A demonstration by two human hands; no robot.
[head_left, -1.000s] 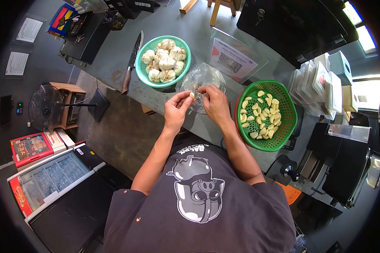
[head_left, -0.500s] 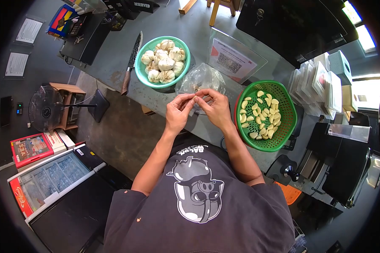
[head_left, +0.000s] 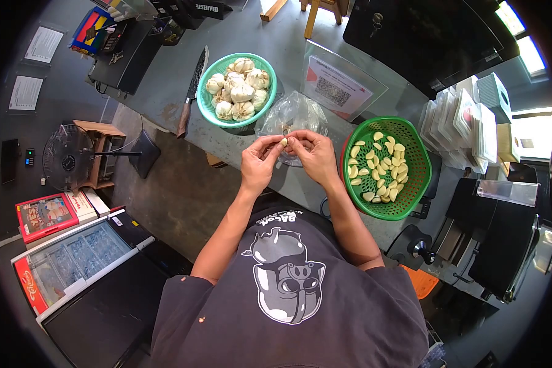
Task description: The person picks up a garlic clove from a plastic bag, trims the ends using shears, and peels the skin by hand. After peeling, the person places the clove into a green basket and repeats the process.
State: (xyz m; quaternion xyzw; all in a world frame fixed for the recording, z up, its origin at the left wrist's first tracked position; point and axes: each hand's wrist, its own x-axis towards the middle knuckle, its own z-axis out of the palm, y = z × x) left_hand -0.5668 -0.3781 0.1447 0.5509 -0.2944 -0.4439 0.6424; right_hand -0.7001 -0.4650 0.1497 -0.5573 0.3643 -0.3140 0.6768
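In front of my chest, my left hand (head_left: 259,163) pinches a small pale garlic clove (head_left: 283,141) between thumb and fingertips. The fingers of my right hand (head_left: 314,158) are closed at the clove's other side, gripping it too; any bit of skin between them is too small to make out. Just beyond both hands lies a clear plastic bag (head_left: 300,115) with some brownish scraps in it. Whole garlic bulbs (head_left: 241,92) fill a mint-green basket (head_left: 268,64) ahead on the left. To the right, peeled garlic cloves (head_left: 383,167) lie in a green basket (head_left: 418,161).
A knife (head_left: 193,86) lies left of the bulbs on the grey counter (head_left: 239,147). Behind the bag stands a clear sign holder (head_left: 337,83) with a printed code. Stacked plastic containers (head_left: 460,126) are at the right, and a fan (head_left: 67,158) is far left.
My fingertips have shifted slightly, and more of the clove shows between them. The baskets, bag and knife have stayed where they were.
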